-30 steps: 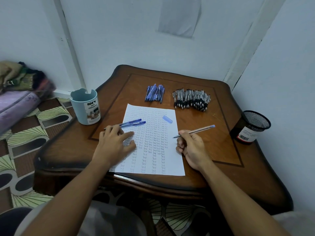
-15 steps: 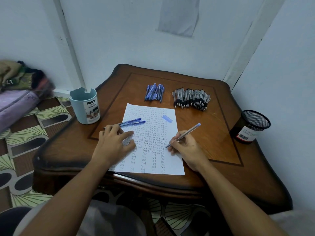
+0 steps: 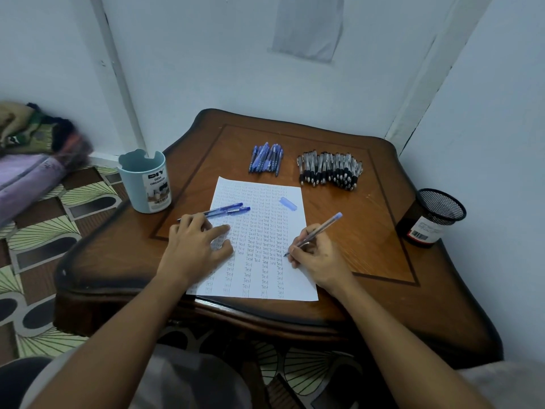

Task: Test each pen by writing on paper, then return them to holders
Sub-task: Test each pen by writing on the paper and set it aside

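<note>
Pinching a clear blue pen (image 3: 317,233) in the right hand (image 3: 320,259), tip down on the paper (image 3: 295,286). Pressing flat with the left hand (image 3: 196,249), fingers spread on the sheet's left edge, atop the surface (image 3: 377,231).

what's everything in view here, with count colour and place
table: one, brown wood, in the room corner
paper: one, white, covered in written words, table middle
blue pens: a small pile, behind the paper
black pens: a big pile, clear and black, right of the blue pile
two pens: blue, on the paper's left edge
cap: one, light blue, on the paper
cup: one, pale blue, table's left edge
mesh holder: one, black, table's right edge
left hand: flat on the paper
right hand: grips a pen, tip on the paper
</note>
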The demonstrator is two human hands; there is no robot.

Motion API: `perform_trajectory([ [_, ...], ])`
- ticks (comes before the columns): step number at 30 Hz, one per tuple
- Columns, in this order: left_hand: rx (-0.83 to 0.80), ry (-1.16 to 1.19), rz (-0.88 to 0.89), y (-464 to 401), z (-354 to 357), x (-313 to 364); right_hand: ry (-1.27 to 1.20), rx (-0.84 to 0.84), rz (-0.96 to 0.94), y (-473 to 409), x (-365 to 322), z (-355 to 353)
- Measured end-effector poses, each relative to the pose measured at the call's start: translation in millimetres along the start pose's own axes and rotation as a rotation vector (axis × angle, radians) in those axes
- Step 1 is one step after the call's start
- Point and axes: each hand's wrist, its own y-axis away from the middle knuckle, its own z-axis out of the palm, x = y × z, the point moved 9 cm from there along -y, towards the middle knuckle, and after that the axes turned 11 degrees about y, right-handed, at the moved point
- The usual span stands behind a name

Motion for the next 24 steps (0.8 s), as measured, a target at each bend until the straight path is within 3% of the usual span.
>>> perform_trajectory([
  [12,0.006,0.002,0.007,0.7,-0.6,1.4,-0.139,0.013,0.042,0.4,5.6,-3.5],
  [24,0.015,-0.023,0.017,-0.1,-0.3,2.3,-0.069,0.008,0.008,0.1,0.9,-2.4],
])
